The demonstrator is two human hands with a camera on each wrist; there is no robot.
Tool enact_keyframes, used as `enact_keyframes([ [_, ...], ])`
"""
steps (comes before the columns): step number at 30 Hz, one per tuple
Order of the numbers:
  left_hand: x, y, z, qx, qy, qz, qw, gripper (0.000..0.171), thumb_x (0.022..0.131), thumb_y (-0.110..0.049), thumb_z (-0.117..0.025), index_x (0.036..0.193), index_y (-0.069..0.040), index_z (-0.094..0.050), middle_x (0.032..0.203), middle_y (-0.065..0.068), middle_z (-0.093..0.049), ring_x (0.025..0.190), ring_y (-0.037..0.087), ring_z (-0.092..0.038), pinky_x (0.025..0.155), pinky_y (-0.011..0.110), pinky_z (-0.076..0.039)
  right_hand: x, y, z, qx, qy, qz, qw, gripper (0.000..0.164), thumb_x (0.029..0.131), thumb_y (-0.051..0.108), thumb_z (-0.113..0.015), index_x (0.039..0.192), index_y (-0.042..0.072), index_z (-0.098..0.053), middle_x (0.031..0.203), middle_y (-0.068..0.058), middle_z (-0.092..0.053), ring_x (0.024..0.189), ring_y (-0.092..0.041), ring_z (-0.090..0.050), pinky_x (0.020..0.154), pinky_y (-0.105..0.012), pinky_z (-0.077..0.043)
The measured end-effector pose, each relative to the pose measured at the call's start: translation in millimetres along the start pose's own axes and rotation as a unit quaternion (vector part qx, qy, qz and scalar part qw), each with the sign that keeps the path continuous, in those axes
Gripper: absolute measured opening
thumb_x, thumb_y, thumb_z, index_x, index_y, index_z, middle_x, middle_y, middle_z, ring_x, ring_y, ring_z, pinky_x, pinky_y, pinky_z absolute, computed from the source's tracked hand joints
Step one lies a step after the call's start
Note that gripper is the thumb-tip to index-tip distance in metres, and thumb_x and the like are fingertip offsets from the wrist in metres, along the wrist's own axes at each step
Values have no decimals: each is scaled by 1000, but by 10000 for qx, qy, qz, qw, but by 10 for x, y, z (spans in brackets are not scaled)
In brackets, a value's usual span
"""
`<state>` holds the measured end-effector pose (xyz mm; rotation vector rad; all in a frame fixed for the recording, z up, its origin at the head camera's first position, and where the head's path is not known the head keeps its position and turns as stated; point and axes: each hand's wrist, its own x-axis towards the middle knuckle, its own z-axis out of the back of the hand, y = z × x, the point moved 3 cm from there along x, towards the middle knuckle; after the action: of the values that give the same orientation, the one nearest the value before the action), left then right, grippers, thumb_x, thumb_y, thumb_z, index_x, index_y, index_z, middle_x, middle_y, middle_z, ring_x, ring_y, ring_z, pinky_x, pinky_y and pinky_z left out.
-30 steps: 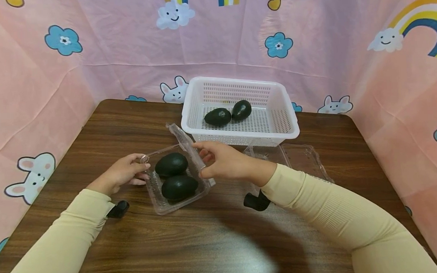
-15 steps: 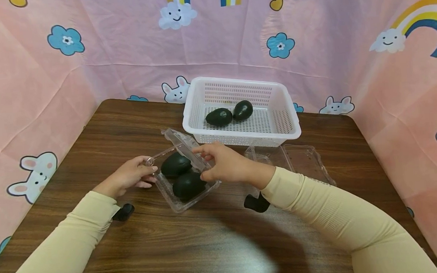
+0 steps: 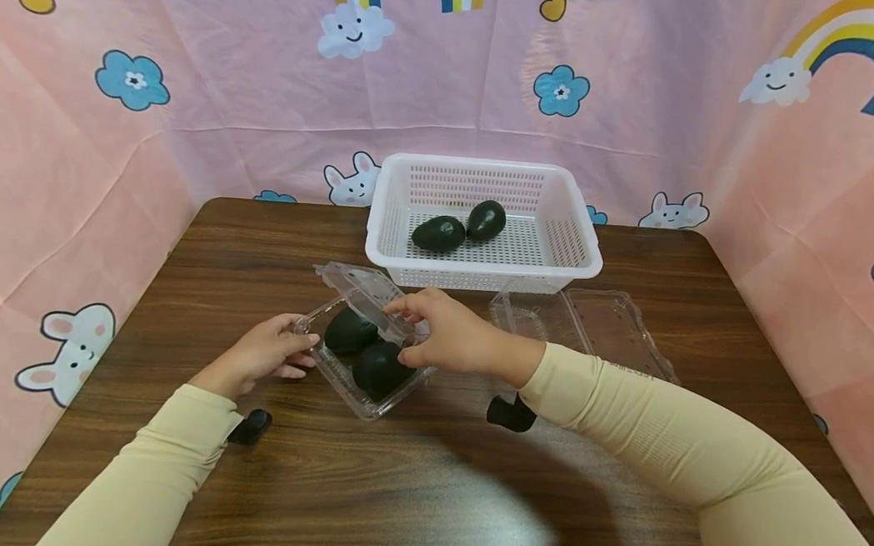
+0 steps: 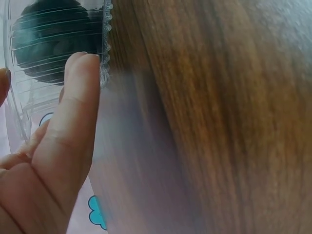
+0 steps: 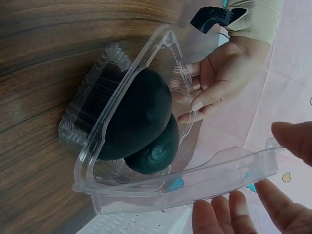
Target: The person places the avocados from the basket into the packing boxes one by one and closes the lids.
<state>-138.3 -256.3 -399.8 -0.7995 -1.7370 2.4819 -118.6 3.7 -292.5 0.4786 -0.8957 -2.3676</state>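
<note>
Two dark-green oval avocados (image 3: pixel 381 370) sit in clear plastic tray (image 3: pixel 371 411); left hand (image 3: pixel 265 354) pinches rim at nine o'clock, presumably steadying it! Right hand (image 3: pixel 456 332) pinches tilted transparent lid (image 3: pixel 358 284), three o'clock, seemingly controlling its angle. White perforated basket (image 3: pixel 493 271) beyond, one o'clock.
</note>
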Motion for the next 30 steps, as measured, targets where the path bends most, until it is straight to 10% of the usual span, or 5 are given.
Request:
enact_keyframes([
  [30,-1,3,-108,-76,-5,-88,9999,65,101,-22,-50,146,12,-17,120,25,-55,96,24,-67,76,34,-57,7,-141,-28,-1003,-190,460,9937,48,82,13,-74,128,9,-60,121,-9,-54,108,-22,-51,89,-34,-45],
])
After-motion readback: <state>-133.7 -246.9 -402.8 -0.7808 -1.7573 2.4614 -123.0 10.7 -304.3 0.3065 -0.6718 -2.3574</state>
